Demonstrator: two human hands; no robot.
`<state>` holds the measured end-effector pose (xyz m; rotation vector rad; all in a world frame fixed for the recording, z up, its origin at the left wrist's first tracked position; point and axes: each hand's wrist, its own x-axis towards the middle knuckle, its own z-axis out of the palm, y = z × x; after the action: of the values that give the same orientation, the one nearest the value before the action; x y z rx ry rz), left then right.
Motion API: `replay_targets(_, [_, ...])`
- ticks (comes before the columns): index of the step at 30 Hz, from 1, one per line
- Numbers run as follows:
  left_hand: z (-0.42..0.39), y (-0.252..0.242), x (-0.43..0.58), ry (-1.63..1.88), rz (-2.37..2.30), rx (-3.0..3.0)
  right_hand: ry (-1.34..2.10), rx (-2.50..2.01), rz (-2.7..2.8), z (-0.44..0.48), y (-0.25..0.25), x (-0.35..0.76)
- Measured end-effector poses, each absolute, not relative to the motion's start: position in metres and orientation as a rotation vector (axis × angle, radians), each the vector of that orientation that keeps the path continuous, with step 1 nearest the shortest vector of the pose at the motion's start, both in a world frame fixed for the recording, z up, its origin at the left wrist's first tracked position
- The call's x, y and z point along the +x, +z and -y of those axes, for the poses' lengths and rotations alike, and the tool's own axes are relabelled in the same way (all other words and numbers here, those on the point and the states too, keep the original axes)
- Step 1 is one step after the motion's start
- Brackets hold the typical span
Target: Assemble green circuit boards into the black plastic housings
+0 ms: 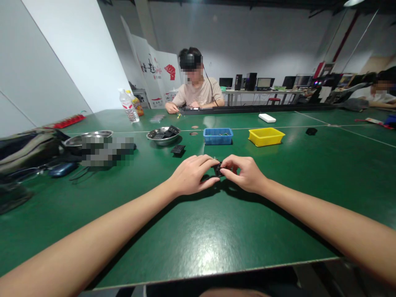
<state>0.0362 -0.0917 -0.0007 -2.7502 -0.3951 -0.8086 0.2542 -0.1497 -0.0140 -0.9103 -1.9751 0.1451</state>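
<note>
My left hand (192, 175) and my right hand (243, 173) meet just above the green table (198, 231), both pinched on a small black part (218, 169) held between their fingertips. A thin metal pin seems to stick up from the part. Another small black part (178, 149) lies on the table beyond my left hand. Behind it stands a metal bowl (163, 136) with several black parts inside.
A blue bin (218, 136) and a yellow bin (266, 136) stand mid-table. A second metal bowl (88, 138), bags (27, 152) and a water bottle (128, 106) are at the left. A person sits across the table, another at far right.
</note>
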Motion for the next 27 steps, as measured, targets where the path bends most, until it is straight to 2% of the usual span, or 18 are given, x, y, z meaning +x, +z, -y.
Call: replay_targets(27, [0.0861, -0.0026, 0.0329, -0.800, 0.430, -2.775, -0.025, -0.851, 2.034, 0.1485, -0.0132, 0.2606])
